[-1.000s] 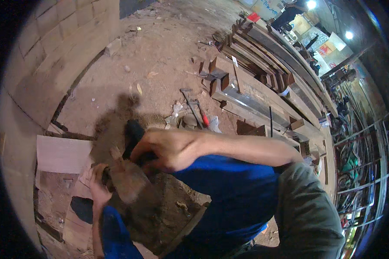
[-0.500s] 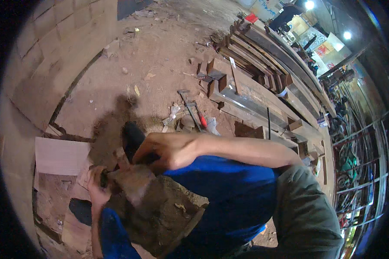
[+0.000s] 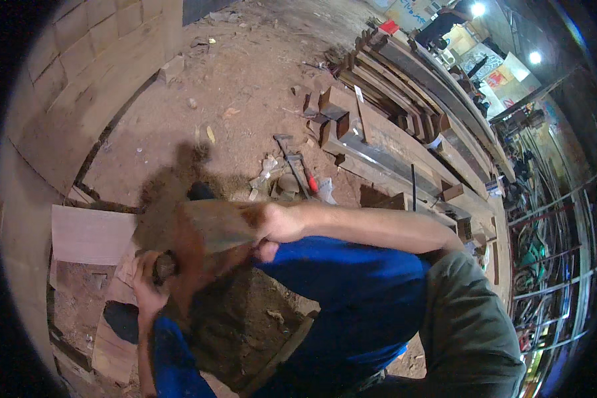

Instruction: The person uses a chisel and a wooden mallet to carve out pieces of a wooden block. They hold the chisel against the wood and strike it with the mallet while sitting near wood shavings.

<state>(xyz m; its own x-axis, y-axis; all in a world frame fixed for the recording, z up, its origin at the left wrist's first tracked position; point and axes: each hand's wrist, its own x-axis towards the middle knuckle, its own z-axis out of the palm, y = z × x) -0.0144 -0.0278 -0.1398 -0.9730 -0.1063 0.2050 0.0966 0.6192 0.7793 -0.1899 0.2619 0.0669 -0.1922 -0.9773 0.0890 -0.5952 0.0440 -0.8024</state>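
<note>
My right hand is closed on the edge of a flat brown board, which is tilted and partly smeared by motion. On the left, my left hand wraps its fingers around a dark, rounded piece whose kind I cannot make out. The board's left side comes close to that piece; whether they touch does not show. Below the board and between my blue-clad legs lies a worn, dirt-covered brown slab. My right forearm crosses above the blue leg.
A clamp-like tool with a red handle lies on the dirt floor beside scraps. Long wooden beams are stacked to the right, metal racks beyond. A pale board is at the left, and a person bends over far back.
My right hand has moved to the right, away from my left hand. The brown board now shows a broad face below and left of it. My left hand has barely moved.
</note>
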